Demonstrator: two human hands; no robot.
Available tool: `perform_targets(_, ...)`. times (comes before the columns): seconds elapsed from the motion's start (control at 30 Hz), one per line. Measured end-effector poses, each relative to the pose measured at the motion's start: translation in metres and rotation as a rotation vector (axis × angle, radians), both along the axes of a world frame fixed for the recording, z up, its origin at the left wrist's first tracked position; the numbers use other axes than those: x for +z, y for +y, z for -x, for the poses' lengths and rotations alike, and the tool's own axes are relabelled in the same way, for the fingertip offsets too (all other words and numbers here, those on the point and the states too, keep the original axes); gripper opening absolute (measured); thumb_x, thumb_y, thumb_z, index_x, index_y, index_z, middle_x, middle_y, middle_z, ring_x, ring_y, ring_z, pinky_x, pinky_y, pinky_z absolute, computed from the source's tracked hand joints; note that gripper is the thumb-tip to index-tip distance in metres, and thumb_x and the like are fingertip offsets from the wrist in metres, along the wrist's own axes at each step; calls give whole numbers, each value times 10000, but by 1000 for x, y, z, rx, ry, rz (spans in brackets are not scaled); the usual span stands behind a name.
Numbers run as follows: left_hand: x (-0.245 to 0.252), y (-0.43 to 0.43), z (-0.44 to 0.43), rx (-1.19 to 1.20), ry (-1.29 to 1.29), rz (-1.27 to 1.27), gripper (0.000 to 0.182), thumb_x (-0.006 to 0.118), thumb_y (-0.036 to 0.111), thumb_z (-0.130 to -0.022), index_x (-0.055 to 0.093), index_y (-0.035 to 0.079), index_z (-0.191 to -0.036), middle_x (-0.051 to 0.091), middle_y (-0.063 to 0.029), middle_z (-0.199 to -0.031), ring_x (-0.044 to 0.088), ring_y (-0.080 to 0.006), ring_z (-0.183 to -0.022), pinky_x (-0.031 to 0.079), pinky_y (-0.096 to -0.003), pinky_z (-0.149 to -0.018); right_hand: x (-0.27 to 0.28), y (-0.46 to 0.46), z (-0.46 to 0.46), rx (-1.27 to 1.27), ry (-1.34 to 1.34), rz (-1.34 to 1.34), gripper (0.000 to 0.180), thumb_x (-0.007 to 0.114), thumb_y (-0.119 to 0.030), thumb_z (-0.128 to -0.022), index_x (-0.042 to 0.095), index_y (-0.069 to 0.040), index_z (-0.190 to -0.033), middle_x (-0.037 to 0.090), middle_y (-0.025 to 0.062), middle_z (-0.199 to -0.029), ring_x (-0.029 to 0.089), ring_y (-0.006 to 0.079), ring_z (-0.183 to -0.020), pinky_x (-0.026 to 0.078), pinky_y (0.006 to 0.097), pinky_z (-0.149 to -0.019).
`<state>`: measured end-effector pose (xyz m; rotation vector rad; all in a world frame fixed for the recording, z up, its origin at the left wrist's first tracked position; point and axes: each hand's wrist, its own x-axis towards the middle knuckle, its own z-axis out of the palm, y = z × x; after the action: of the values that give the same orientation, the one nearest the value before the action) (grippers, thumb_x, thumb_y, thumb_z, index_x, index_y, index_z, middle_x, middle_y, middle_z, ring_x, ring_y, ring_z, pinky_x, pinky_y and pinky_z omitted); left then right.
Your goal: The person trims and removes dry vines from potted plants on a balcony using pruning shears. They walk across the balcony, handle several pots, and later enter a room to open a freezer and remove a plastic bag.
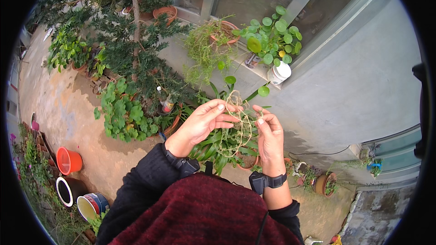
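Observation:
A tangle of thin, dry plant stems [250, 132] hangs between my two hands. My left hand [209, 119] pinches its upper left strand between thumb and forefinger, the other fingers spread out. With thumb and fingertips, my right hand [270, 129] grips the right side of the tangle. Right below, a potted plant with long strap-like leaves [213, 148] grows from a terracotta pot [247, 161], partly hidden by the stems and my hands.
On the window ledge stand a trailing plant in a pot [226, 32], a round-leaved pennywort [272, 34] and a white tub [280, 73]. A conifer [135, 30] and a broad-leaved potted plant [124, 112] are at left. Lower left stand an orange bucket [69, 161] and a black pot [71, 190].

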<state>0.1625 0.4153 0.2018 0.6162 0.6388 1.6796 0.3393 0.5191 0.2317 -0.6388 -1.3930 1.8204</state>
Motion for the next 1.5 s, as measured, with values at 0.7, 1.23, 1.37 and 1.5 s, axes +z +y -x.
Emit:
perform_targets(0.7, 21, -8, 11, 369, 932, -85, 84, 643, 67, -885, 667, 27, -955, 529, -27, -944, 540, -84, -775, 452, -224, -664, -1, 12, -13, -57, -357, 50, 127, 567, -187, -944, 591, -75, -1000, 611, 87, -1193, 539, 131, -1006, 414, 281, -913)
perform_targets(1.23, 31, -17, 7, 492, 1231, 67, 105, 674, 68, -815, 653, 41, -914, 541, -36, -748, 484, -152, -661, 391, -282, -571, 24, -9, 23, 247, -417, -311, 119, 622, -130, -903, 628, -18, -941, 626, 14, -764, 566, 91, -735, 449, 255, -747)
perform_targets(1.37, 29, -15, 5, 502, 1244, 53, 130, 684, 136, -802, 650, 88, -917, 560, -27, -712, 529, -197, -702, 441, -328, -607, 20, -4, 24, 295, -418, -323, 112, 624, -119, -901, 621, -12, -934, 610, 11, -774, 564, 89, -735, 451, 245, -725)
perform_targets(1.5, 26, -10, 3, 526, 1256, 79, 97, 679, 107, -760, 591, 75, -783, 543, -37, -690, 524, -225, -682, 439, -340, -595, 18, 1, 27, 310, -435, -350, 124, 640, -132, -889, 619, -13, -916, 593, 8, -780, 564, 102, -755, 453, 260, -729)
